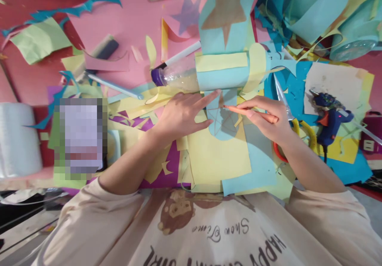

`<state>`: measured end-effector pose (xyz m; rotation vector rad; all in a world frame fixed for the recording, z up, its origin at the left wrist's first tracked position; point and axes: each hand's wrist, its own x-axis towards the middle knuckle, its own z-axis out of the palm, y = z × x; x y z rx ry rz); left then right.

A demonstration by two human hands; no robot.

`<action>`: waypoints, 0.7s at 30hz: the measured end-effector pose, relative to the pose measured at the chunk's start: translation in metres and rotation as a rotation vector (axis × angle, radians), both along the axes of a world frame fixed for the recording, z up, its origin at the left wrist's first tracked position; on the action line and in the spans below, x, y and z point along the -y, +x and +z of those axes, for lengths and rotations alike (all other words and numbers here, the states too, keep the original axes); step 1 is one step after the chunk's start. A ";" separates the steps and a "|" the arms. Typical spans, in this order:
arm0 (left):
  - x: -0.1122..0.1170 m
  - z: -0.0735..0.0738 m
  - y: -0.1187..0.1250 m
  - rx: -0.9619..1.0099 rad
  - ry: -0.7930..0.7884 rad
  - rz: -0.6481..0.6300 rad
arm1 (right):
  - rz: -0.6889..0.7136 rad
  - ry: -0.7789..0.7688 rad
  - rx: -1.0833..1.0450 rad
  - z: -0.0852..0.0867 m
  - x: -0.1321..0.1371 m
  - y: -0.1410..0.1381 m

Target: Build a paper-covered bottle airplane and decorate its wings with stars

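In my right hand (270, 117) is an orange crayon (262, 115), its tip touching a rounded light-blue paper flap (222, 127). A star outline is drawn on that flap, and one point of it is coloured in brown-orange. My left hand (186, 113) has its fingers spread, the index fingertip at the flap's upper edge and the thumb beside its left side. Just above lies a clear plastic bottle (180, 75) with a purple cap, wrapped in light-blue and yellow paper. Another blue flap with a coloured star (225, 9) extends from its far side.
To the right are scissors (280, 93) with red and yellow handles and a blue glue gun (328, 127). A blurred phone-like object (82, 136) and a white tissue pack (19, 140) lie left. Paper scraps and markers (115, 85) cover the pink table.
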<state>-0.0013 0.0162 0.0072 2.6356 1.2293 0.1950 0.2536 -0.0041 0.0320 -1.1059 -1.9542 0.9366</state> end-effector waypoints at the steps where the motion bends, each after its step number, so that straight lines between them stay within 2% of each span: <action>1: 0.000 0.001 0.000 -0.008 0.000 0.000 | 0.004 -0.014 -0.011 0.000 0.001 0.000; 7: -0.001 0.003 0.001 -0.038 -0.022 0.001 | 0.047 -0.062 -0.037 0.001 0.001 -0.002; 13: 0.000 0.001 0.001 -0.033 -0.006 -0.002 | 0.042 -0.050 -0.023 0.003 0.001 -0.003; 21: 0.000 0.005 0.002 -0.060 -0.061 0.023 | 0.030 -0.052 -0.003 0.003 0.000 -0.006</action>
